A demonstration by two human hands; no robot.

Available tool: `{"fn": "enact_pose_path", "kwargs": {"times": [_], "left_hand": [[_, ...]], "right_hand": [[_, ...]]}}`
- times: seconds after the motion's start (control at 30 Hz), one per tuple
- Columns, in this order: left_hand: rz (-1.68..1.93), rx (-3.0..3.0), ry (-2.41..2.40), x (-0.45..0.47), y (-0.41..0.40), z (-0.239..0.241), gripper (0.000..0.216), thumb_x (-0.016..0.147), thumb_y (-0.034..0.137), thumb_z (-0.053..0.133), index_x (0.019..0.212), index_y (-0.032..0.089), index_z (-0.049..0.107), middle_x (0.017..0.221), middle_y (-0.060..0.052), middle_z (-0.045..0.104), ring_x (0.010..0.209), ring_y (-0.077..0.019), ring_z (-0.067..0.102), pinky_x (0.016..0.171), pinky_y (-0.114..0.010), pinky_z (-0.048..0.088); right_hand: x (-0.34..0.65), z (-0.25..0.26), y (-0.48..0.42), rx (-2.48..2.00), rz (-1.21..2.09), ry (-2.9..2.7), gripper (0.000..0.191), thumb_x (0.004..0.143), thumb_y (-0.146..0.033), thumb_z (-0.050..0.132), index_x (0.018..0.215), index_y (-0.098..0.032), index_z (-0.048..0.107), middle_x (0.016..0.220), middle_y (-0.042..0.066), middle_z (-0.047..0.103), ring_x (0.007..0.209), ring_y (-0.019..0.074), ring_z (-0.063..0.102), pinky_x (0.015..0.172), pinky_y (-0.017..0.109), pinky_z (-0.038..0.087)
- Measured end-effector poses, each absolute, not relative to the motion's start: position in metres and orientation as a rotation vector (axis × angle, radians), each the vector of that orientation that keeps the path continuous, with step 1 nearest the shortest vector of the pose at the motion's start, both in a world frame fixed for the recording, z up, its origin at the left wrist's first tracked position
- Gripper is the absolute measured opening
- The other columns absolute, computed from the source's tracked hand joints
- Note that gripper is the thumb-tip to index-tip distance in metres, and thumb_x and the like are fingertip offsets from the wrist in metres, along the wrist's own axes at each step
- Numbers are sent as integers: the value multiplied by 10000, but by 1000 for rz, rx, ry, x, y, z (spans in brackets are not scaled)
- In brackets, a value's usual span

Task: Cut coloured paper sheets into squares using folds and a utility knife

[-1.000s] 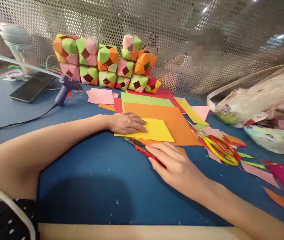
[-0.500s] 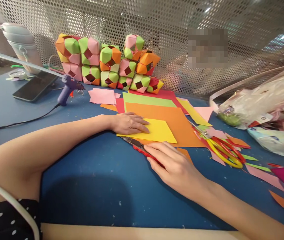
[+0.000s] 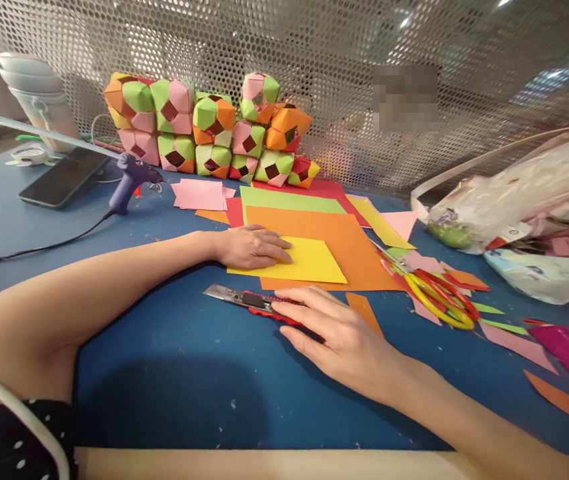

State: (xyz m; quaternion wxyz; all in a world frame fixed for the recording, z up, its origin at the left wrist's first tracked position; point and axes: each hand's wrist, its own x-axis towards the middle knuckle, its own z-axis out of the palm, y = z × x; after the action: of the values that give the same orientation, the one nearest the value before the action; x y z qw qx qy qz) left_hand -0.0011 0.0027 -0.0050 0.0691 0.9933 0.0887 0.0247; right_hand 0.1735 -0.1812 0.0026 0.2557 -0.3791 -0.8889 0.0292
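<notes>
My left hand [image 3: 251,247] lies flat, fingers stretched out, on a folded yellow sheet of paper [image 3: 317,260]. Beneath the yellow sheet is a larger orange sheet [image 3: 359,247]. In front of the paper, my right hand [image 3: 339,333] loosely grips the red and black handle of a utility knife [image 3: 244,300], thumb on the near side and fingers over the far side. The knife's blade is out and points left, low over the blue table and apart from the paper. Part of the handle is hidden by my fingers.
Folded paper balls [image 3: 214,127] are stacked against a perforated metal screen [image 3: 314,53]. Left stand a glue gun [image 3: 128,183], a phone [image 3: 64,179] and a bottle [image 3: 37,93]. Right lie scissors [image 3: 439,300], paper scraps [image 3: 519,343] and plastic bags [image 3: 504,193]. Pink squares [image 3: 201,195] lie behind my left hand.
My right hand has drawn the utility knife away from the yellow paper's near edge, left and toward me, and the knife has turned flatter. My left hand stays on the paper.
</notes>
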Motion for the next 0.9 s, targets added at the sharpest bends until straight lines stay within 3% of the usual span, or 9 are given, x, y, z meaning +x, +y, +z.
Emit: {"fn": "enact_pose_path", "kwargs": {"times": [0.17,0.27,0.33,0.5,0.7,0.9], "left_hand": [[185,2988,279,-3,4,-6,423,983,319,392,1364,197,530,1518,-117,409,1400,-255,380,1148,-408,273],[215,2984,305,-5,4,-6,416,977,338,423,1353,198,537,1505,-126,425,1370,-259,418,1131,-403,301],[231,2975,337,-5,4,-6,413,979,350,428,1349,203,536,1506,-119,426,1360,-251,431,1131,-397,299],[222,2937,493,-7,4,-3,435,981,411,422,1355,210,519,1526,-107,399,1355,-261,435,1117,-406,305],[161,2894,601,-9,-1,4,498,977,494,399,1373,211,507,1510,-105,423,1363,-263,426,1129,-373,286],[16,2919,617,-7,-13,13,664,884,634,503,1416,237,463,1533,-113,388,1407,-295,360,1152,-432,247]], "right_hand": [[198,15,-169,-1120,-12,-2213,222,960,-238,532,1123,-160,661,1186,116,654,1081,203,634,945,348,536],[226,12,-147,-1318,-128,-2070,244,945,-283,519,1105,-176,668,1167,109,669,1103,241,629,981,416,511],[243,5,-133,-1562,-65,-1984,318,911,-339,535,1162,-179,646,1221,118,650,1166,289,595,1021,485,472],[258,-10,-120,-1911,224,-1979,594,835,-514,606,1327,-186,550,1353,139,575,1259,332,524,1034,516,445],[256,-18,-114,-1811,167,-1945,364,803,-387,652,1110,-193,681,1207,116,659,1163,308,578,997,508,451],[260,-29,-99,-1691,225,-1778,344,750,-287,685,1083,-205,680,1045,76,697,983,249,637,885,423,511]]}}
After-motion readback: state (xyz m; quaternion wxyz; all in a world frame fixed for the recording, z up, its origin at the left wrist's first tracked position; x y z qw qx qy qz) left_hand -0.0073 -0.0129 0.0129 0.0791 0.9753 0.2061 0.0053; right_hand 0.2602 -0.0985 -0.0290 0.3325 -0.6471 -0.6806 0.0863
